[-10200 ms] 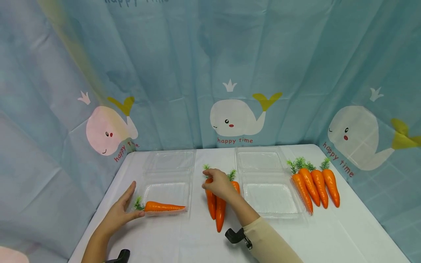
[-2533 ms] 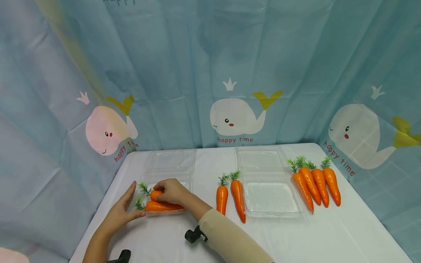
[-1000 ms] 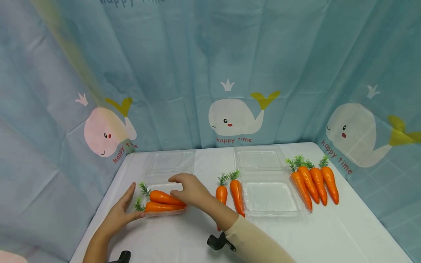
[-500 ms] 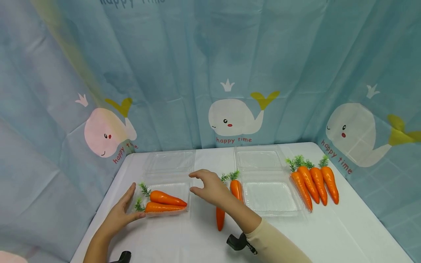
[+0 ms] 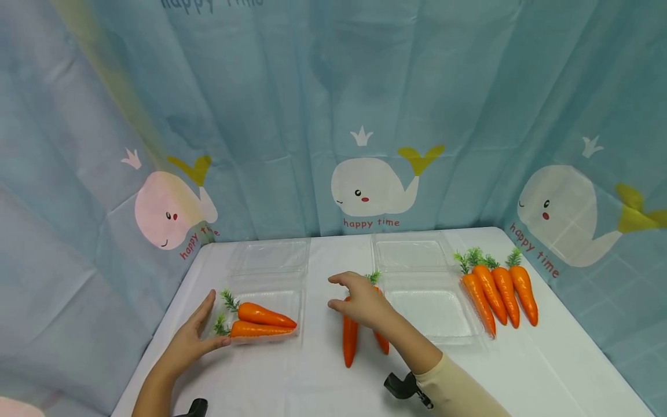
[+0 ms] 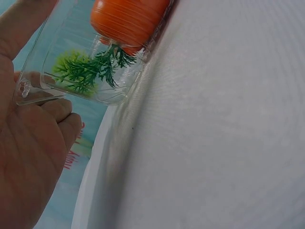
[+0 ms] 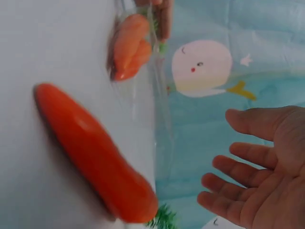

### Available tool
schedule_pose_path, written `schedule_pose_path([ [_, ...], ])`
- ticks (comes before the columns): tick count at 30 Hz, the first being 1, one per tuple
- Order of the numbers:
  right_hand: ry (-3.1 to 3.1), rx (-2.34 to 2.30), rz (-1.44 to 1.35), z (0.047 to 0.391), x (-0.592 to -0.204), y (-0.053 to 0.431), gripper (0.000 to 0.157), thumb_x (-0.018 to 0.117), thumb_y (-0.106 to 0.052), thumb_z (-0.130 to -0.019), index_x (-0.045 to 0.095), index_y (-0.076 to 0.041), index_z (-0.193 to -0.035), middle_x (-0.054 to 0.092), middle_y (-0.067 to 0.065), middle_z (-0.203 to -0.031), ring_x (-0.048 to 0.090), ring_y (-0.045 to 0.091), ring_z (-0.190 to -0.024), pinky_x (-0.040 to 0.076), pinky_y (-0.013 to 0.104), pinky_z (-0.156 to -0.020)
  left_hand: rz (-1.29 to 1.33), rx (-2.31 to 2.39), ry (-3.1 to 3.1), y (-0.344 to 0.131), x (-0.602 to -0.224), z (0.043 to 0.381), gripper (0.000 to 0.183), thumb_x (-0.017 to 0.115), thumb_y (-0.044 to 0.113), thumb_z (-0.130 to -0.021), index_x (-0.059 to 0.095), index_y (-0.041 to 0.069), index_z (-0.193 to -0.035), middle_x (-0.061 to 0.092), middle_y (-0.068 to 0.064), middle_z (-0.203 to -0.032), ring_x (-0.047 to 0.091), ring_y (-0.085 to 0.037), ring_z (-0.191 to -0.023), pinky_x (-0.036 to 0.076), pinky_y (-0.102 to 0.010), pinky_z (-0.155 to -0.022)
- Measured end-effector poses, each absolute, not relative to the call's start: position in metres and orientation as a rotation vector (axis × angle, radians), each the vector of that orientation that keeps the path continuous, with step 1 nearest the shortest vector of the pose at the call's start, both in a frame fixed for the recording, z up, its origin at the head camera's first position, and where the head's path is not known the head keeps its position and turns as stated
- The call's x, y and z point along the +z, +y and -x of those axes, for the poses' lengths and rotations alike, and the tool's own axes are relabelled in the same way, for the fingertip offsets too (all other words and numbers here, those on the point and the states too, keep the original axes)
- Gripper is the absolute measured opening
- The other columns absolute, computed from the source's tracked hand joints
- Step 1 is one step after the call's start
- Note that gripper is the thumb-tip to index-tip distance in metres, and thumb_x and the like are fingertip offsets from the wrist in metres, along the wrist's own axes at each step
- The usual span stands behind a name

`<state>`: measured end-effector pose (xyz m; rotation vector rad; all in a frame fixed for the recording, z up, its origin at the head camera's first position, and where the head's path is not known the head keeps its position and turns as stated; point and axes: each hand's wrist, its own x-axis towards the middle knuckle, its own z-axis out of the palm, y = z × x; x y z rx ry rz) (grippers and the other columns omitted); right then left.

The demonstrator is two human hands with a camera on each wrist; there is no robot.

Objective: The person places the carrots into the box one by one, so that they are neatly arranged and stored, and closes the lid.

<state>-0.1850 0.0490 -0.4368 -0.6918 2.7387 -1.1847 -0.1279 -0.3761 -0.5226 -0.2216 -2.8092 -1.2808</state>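
At the lower right of the frame, a black wrist camera (image 5: 401,387) sits by the sleeve (image 5: 458,385) on the white table (image 5: 312,382). Just beyond, the right hand (image 5: 365,302) hovers at centre with thumb and fingers apart, holding nothing; it blocks the upper parts of the near loose carrot (image 5: 350,344) and its neighbour (image 5: 384,343). At lower left, the left hand (image 5: 189,340) rests its spread fingers and thumb against the left end of the left clamshell box (image 5: 283,300). Filling looks part done there: a front carrot (image 5: 260,329) and a rear carrot (image 5: 264,315) lie side by side inside, with bare floor behind them. The right clamshell box (image 5: 432,313) has none in it, so six carrots remain outside, counting the row of four carrots (image 5: 505,295) at right; whether the leftmost touches that box, I cannot tell. Farther back, the left lid (image 5: 273,256) and right lid (image 5: 414,256) lie folded open, before a whale-print curtain (image 5: 286,127).
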Motion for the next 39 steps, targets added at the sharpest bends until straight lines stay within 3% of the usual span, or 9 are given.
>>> schedule_pose_path([
  [7, 2.753, -1.134, 0.599, 0.186, -0.445, 0.06, 0.051, 0.08, -0.027, -0.09, 0.065, -0.013, -0.137, 0.063, 0.004, -0.139, 0.058, 0.025, -0.128, 0.05, 0.048, -0.108, 0.203, -1.282, -2.824, -0.376, -0.523, 0.127, 0.117, 0.088, 0.033, -0.081, 0.007, 0.038, -0.164, 0.008, -0.01, -0.172, 0.003, -0.005, -0.155, 0.011, 0.009, -0.099],
  [12, 2.749, -1.152, 0.571, 0.189, -0.452, 0.06, 0.05, 0.081, -0.025, -0.088, 0.067, -0.011, -0.134, 0.064, 0.008, -0.137, 0.061, 0.028, -0.123, 0.053, 0.049, -0.105, 0.196, -1.288, -2.825, -0.376, -0.524, 0.127, 0.117, 0.088, 0.034, -0.08, 0.006, 0.039, -0.164, 0.008, -0.01, -0.172, 0.003, -0.007, -0.156, 0.011, 0.009, -0.099],
  [17, 2.782, -1.101, 0.559, 0.192, -0.462, 0.057, 0.051, 0.083, -0.022, -0.086, 0.068, -0.007, -0.132, 0.066, 0.01, -0.132, 0.064, 0.027, -0.112, 0.057, 0.045, -0.097, 0.199, -1.308, -2.822, -0.375, -0.522, 0.127, 0.118, 0.089, 0.033, -0.08, 0.007, 0.037, -0.164, 0.007, -0.011, -0.172, 0.003, -0.019, -0.158, 0.011, 0.009, -0.099],
  [22, 2.809, -1.084, 0.568, 0.193, -0.468, 0.055, 0.05, 0.083, -0.019, -0.085, 0.068, -0.006, -0.131, 0.067, 0.011, -0.129, 0.064, 0.026, -0.113, 0.055, 0.044, -0.097, 0.184, -1.286, -2.838, -0.373, -0.519, 0.127, 0.118, 0.088, 0.035, -0.08, 0.006, 0.036, -0.165, 0.007, -0.011, -0.172, 0.004, -0.026, -0.158, 0.011, 0.009, -0.098],
  [30, 2.794, -1.136, 0.658, 0.196, -0.473, 0.05, 0.048, 0.08, -0.011, -0.086, 0.067, -0.005, -0.133, 0.066, 0.01, -0.133, 0.061, 0.027, -0.123, 0.052, 0.044, -0.105, 0.174, -1.266, -2.849, -0.373, -0.518, 0.128, 0.118, 0.088, 0.036, -0.08, 0.006, 0.034, -0.165, 0.007, -0.011, -0.173, 0.005, -0.029, -0.158, 0.01, 0.009, -0.098],
  [33, 2.814, -1.146, 0.694, 0.198, -0.476, 0.049, 0.049, 0.078, -0.007, -0.085, 0.067, -0.004, -0.132, 0.066, 0.01, -0.132, 0.061, 0.027, -0.123, 0.052, 0.043, -0.105, 0.182, -1.267, -2.845, -0.373, -0.519, 0.128, 0.118, 0.088, 0.036, -0.081, 0.006, 0.035, -0.165, 0.008, -0.011, -0.173, 0.004, -0.024, -0.158, 0.01, 0.009, -0.098],
  [39, 2.808, -1.196, 0.681, 0.197, -0.479, 0.045, 0.052, 0.076, -0.002, -0.084, 0.064, -0.005, -0.135, 0.062, 0.012, -0.137, 0.06, 0.028, -0.123, 0.055, 0.043, -0.101, 0.161, -1.27, -2.856, -0.374, -0.519, 0.128, 0.118, 0.088, 0.038, -0.08, 0.004, 0.038, -0.164, 0.007, -0.01, -0.173, 0.005, -0.032, -0.158, 0.01, 0.01, -0.097],
])
